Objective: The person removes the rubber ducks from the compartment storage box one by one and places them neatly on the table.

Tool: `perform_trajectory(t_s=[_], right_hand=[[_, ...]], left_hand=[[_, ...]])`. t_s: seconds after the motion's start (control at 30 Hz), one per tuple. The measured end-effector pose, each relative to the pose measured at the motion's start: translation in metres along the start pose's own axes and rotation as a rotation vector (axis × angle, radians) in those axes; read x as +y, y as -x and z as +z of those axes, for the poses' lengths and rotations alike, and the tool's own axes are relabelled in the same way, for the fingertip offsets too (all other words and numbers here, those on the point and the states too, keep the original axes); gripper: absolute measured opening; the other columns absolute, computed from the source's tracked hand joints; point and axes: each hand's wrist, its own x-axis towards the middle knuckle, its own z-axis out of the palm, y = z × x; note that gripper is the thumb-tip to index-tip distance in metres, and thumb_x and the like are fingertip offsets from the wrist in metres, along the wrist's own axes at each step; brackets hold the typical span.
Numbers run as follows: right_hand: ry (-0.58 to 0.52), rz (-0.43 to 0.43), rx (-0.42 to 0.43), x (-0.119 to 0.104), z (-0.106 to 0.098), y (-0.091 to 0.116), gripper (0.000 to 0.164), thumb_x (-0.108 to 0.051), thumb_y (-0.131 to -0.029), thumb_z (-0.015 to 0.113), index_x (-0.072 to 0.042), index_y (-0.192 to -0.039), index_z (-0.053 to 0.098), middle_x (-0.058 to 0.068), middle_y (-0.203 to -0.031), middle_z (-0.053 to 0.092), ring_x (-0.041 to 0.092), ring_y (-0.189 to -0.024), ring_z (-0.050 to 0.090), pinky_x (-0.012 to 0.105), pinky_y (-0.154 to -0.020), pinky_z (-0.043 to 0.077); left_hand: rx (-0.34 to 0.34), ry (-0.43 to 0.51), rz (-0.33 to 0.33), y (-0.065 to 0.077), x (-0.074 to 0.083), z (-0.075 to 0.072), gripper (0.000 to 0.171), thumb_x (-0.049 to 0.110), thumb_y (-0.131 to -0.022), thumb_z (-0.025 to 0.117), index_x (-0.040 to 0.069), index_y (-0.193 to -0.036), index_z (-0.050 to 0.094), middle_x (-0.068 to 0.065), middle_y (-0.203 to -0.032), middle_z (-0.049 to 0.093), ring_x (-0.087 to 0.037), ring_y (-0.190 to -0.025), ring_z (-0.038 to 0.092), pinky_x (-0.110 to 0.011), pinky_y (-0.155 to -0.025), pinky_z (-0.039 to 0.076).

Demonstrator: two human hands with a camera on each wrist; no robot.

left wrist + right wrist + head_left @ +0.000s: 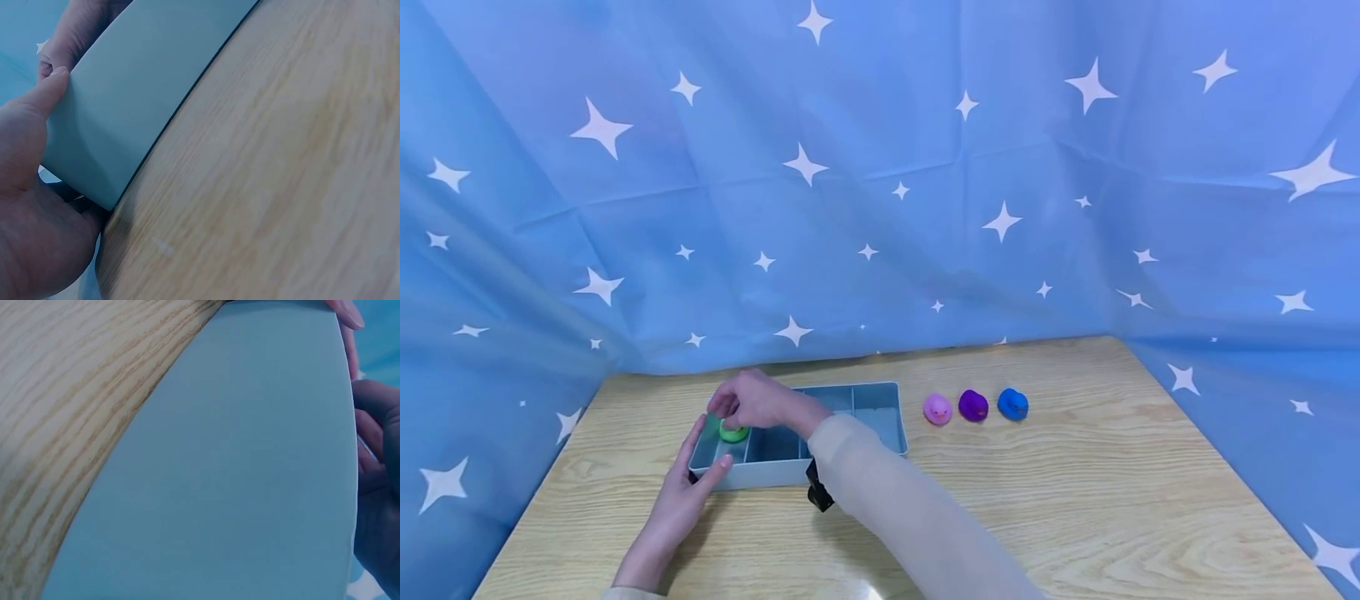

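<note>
A grey-blue divided box [767, 477] stands on the table's left half, its compartments in a row. My left hand [679, 498] grips the box's left end, thumb at the front rim and fingers along the end wall. Reaching across the box, my right hand [752, 400] is over the leftmost compartment with fingers curled down. Its fingertips pinch the top of a green rubber duck [733, 434], low inside that compartment and partly covered by the hand. In the right wrist view, the box's front wall [219, 456] fills most of the picture and hides the duck.
To the right of the box, a pink duck [937, 409], a purple duck [973, 406] and a blue duck [1013, 404] stand in a row on the wooden table [1075, 500]. A blue star-patterned cloth [880, 208] hangs behind and at both sides.
</note>
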Motion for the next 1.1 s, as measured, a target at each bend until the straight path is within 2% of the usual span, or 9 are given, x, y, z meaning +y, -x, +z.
perform_trajectory(t_s=[0.47, 0.73, 0.93, 1.1], right_hand=[[0.122, 0.008, -0.026, 0.0011, 0.0017, -0.0002, 0.034, 0.000, -0.091, 0.074, -0.013, -0.123, 0.074, -0.006, -0.112, 0.072, -0.003, -0.094, 0.063, 0.009, -0.078, 0.048], [0.235, -0.045, -0.012, 0.0020, 0.0026, -0.0001, 0.035, 0.008, -0.090, 0.071, -0.009, -0.121, 0.075, -0.004, -0.114, 0.072, 0.001, -0.099, 0.065, 0.009, -0.082, 0.049], [0.296, -0.017, -0.015, 0.0005, 0.0045, -0.0013, 0.031, 0.003, -0.091, 0.074, -0.011, -0.119, 0.076, -0.006, -0.113, 0.071, 0.001, -0.098, 0.063, 0.009, -0.081, 0.049], [0.367, -0.001, -0.012, -0.0035, 0.0051, -0.0007, 0.026, -0.003, -0.092, 0.076, -0.013, -0.116, 0.078, -0.007, -0.108, 0.069, 0.003, -0.091, 0.058, 0.010, -0.077, 0.047]], left_hand=[[-0.002, 0.006, -0.023, -0.0007, -0.0010, -0.0002, 0.090, 0.041, -0.105, 0.060, 0.030, -0.166, -0.005, -0.023, -0.169, -0.004, -0.049, -0.153, -0.003, -0.074, -0.116, 0.010], [-0.011, 0.017, -0.037, 0.0000, 0.0023, 0.0000, 0.090, 0.043, -0.105, 0.059, 0.031, -0.166, -0.006, -0.022, -0.170, -0.007, -0.049, -0.153, -0.005, -0.074, -0.116, 0.009], [-0.013, 0.020, -0.024, 0.0011, 0.0017, 0.0000, 0.089, 0.041, -0.105, 0.059, 0.031, -0.166, -0.006, -0.023, -0.169, -0.007, -0.049, -0.153, -0.005, -0.073, -0.116, 0.009], [-0.014, 0.026, -0.027, 0.0013, 0.0016, 0.0000, 0.089, 0.041, -0.105, 0.059, 0.032, -0.166, -0.006, -0.023, -0.169, -0.008, -0.049, -0.153, -0.006, -0.073, -0.116, 0.010]])
